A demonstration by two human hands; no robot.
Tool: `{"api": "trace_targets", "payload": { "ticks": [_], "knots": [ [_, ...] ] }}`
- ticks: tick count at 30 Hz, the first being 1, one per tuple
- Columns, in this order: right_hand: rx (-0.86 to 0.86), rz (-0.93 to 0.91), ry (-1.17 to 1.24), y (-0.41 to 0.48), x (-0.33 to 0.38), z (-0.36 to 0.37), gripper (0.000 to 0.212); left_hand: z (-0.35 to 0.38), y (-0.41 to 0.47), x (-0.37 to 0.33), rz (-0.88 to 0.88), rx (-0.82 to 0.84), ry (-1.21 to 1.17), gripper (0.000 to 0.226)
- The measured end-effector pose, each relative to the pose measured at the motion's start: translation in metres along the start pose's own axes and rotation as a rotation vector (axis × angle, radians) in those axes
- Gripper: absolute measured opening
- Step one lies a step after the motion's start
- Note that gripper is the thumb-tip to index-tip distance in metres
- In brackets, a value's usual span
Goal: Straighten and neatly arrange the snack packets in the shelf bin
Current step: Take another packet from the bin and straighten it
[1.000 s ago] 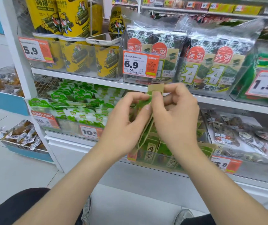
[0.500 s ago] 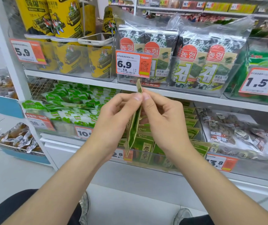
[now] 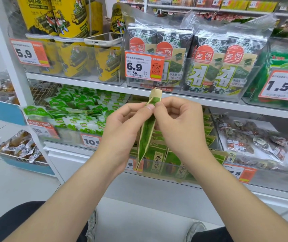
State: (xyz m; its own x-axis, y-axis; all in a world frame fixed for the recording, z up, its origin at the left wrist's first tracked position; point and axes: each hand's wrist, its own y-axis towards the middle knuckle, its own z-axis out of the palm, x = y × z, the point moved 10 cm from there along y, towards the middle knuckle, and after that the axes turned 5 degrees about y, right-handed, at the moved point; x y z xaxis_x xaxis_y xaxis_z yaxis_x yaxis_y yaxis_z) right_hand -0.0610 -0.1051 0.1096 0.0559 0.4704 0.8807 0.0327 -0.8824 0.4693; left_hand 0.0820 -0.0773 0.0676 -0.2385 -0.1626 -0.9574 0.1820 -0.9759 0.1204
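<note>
A flat green and tan snack packet [image 3: 146, 137] hangs edge-on in front of the lower shelf. My left hand [image 3: 125, 124] and my right hand [image 3: 178, 124] both pinch it near its top, fingertips meeting; its tan top flap sticks up above them. Behind and below, a clear shelf bin [image 3: 159, 169] holds several matching green packets [image 3: 157, 154] standing upright, partly hidden by my hands.
Left of the bin lies a bin of green-and-white packets [image 3: 80, 116]; to the right, clear bags of dark snacks [image 3: 248, 140]. On the upper shelf stand yellow canisters [image 3: 73, 56], a phone [image 3: 103, 39] on top of them, and large seaweed bags [image 3: 209, 63]. Price tags line the shelf edges.
The packet has stayed pinched between both hands; its top flap has turned slightly, showing more of its tan face. The view has shifted a little.
</note>
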Motion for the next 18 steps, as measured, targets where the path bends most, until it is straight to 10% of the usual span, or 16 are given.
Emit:
{"api": "trace_targets", "payload": {
  "ticks": [6, 18],
  "knots": [
    [0.077, -0.157, -0.129, -0.002, 0.017, 0.003, 0.016, -0.010, 0.001, -0.007, 0.048, -0.025, 0.090, 0.028],
    [0.216, 0.119, -0.004, -0.004, -0.004, 0.015, 0.013, -0.019, 0.006, -0.011, 0.077, -0.048, 0.088, 0.027]
  ]
}}
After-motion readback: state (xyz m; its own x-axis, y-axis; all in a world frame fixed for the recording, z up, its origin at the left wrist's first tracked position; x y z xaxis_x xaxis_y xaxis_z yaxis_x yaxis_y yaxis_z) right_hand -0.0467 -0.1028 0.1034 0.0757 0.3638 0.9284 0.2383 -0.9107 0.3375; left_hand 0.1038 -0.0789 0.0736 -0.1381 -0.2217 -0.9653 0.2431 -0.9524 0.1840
